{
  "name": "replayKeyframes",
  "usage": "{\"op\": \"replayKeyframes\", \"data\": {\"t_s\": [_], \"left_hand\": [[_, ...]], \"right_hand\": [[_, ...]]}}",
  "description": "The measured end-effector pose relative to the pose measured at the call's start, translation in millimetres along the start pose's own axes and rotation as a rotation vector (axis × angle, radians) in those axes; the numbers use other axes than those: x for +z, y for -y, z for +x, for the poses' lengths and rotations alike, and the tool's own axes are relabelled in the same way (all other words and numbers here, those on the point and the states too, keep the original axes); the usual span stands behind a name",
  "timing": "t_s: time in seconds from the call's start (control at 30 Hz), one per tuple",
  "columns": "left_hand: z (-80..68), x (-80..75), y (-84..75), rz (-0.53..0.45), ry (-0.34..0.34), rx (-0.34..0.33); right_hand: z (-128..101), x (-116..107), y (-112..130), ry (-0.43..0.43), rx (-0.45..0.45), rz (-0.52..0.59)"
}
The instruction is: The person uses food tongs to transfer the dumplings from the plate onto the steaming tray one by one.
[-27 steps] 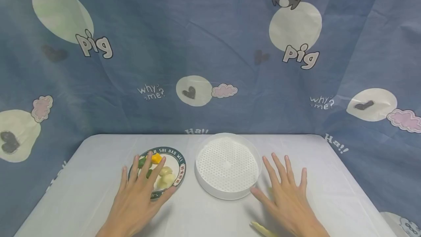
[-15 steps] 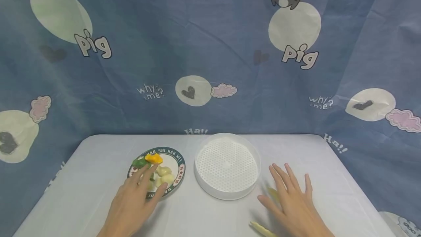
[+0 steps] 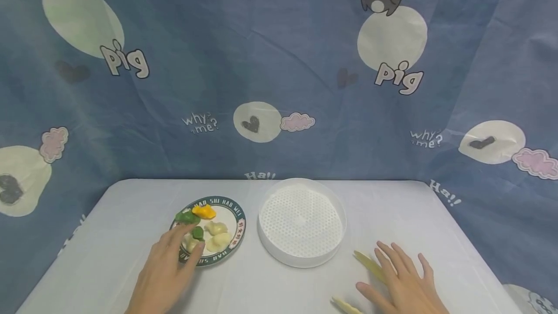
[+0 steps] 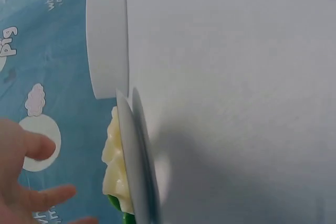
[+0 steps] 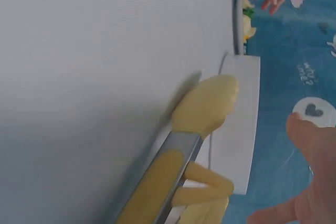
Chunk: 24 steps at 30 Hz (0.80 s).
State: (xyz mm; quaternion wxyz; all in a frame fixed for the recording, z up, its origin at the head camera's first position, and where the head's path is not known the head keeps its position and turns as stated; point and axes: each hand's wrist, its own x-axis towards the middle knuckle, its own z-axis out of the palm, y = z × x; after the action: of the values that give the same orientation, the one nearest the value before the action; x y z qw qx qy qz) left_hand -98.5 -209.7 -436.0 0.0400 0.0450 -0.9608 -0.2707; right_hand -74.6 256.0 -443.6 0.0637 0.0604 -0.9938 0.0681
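Observation:
My left hand hovers at the near left edge of a round plate with a green lettered rim. Its fingers are loosely bent and hold nothing. On the plate lie dumpling-like pieces: an orange one, green ones and pale ones. My right hand is spread above a pair of yellow tongs, partly covering them. In the right wrist view the tongs show a scalloped tip and a metal section, with the thumb and a finger apart from them.
A round white steamer tray with a perforated base stands between the plate and the tongs, towards the back. All of it rests on a white table. A blue patterned cloth hangs behind.
My left hand has drawn back and left, uncovering more of the plate. My right hand has moved right and nearer to me, so more of the tongs shows. The plate, tray and tongs have stayed.

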Motion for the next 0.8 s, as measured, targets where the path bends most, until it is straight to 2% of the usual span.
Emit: {"op": "replayKeyframes", "data": {"t_s": [0.1, 0.3, 0.47, 0.67, 0.8], "left_hand": [[1.3, 0.2, 4.9, -0.03, 0.028, -0.061], [3.8, 1.7, 12.5, -0.07, 0.102, -0.171], [4.6, 1.8, 16.3, -0.13, 0.107, -0.201], [8.3, -0.3, 17.8, -0.161, 0.119, -0.245], [11.3, -1.0, 19.1, -0.204, 0.115, -0.302]], "right_hand": [[-4.4, 4.1, -5.0, 0.02, 0.028, -0.03], [-11.6, 15.1, -19.0, 0.171, 0.114, -0.076], [-19.5, 26.0, -28.6, 0.187, 0.165, -0.089], [-25.5, 37.4, -37.6, 0.283, 0.201, -0.127], [-30.4, 42.4, -42.1, 0.328, 0.206, -0.157]]}}
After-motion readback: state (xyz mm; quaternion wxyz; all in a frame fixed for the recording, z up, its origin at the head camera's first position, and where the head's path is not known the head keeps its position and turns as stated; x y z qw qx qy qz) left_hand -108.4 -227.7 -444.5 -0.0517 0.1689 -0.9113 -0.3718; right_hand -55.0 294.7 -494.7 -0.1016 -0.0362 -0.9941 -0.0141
